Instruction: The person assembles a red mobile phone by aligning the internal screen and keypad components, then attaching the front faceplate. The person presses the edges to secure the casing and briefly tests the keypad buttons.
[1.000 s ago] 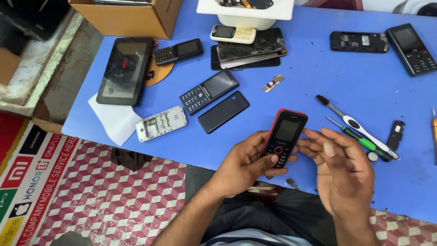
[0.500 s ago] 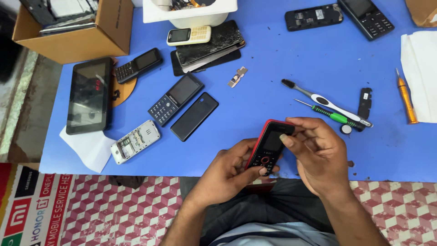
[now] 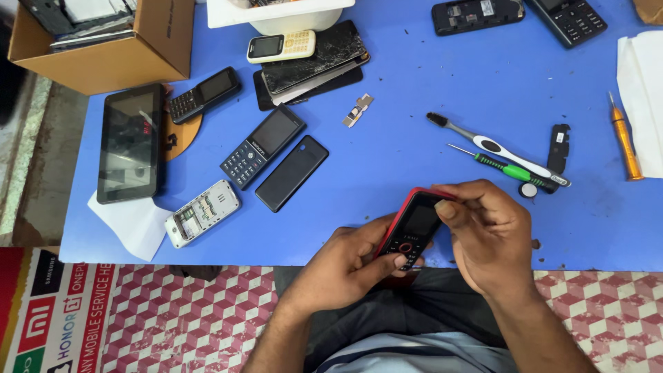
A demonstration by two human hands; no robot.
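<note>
Both hands on red phone (image 3: 413,228): left hand (image 3: 352,262) grips bottom, right hand (image 3: 487,235) fingers pinch top edge, above blue table (image 3: 414,138).

Both hands grip a red and black phone (image 3: 412,228) at the near edge of the blue surface (image 3: 414,83): the left hand (image 3: 349,266) from below, the right hand (image 3: 492,235) over its top. Just beyond lie a toothbrush (image 3: 494,147) and a green screwdriver (image 3: 507,169); a tablet (image 3: 130,141) lies far left.
</note>
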